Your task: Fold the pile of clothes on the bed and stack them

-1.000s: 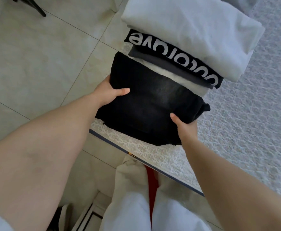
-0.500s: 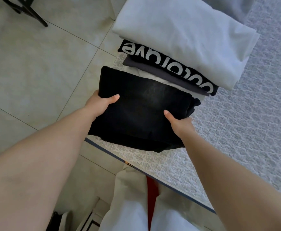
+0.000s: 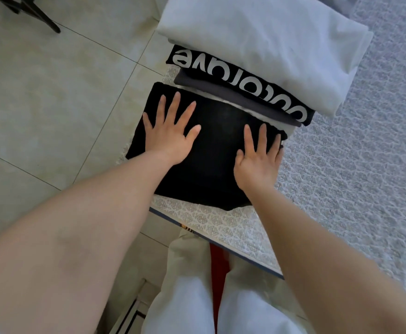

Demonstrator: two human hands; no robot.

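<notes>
A folded black garment (image 3: 216,150) lies flat at the corner of the bed (image 3: 356,179). My left hand (image 3: 170,131) presses on its left half with the fingers spread and straight. My right hand (image 3: 259,157) rests flat on its right half. Just behind it stands a stack of folded clothes: a white garment (image 3: 269,44) on top, a black piece with white lettering (image 3: 240,85) under it, then a dark grey one (image 3: 233,100) and a thin white layer.
The bed has a pale patterned cover and a dark-edged corner (image 3: 211,225) close to my legs in white trousers (image 3: 197,297). A tiled floor (image 3: 52,92) lies to the left. Black furniture legs (image 3: 35,15) stand at the top left.
Both hands let go of the black garment's sides and now lie flat on top of it. The garment has settled onto the bed in front of the stack.
</notes>
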